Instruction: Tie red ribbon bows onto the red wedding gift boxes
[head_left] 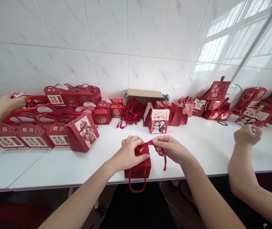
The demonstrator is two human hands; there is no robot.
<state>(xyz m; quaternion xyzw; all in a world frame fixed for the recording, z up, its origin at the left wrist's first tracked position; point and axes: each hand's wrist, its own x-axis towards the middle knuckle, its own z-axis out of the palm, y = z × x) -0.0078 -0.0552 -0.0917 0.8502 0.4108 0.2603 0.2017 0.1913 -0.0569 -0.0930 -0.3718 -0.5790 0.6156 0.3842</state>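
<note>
A small red gift box [138, 172] with a red cord handle [137, 191] hanging down its near side stands at the table's front edge. My left hand [131, 152] lies over the top of this box, its thumb and fingers closed on the box's upper part. To the right, my right hand [170, 148] pinches a red ribbon [149, 142] between thumb and fingers. The ribbon runs from the box top to the right hand, and its loose end dangles below that hand. Where the ribbon meets the box is partly hidden by my left fingers.
Rows of red boxes [34, 136] stand on the left. Ahead, a cardboard box [145, 93] spills red ribbons [133, 112] beside a box with a printed couple [159, 122]. A co-worker's arm [243, 156] rests at the right; another person's hand [10, 102] is at the far left.
</note>
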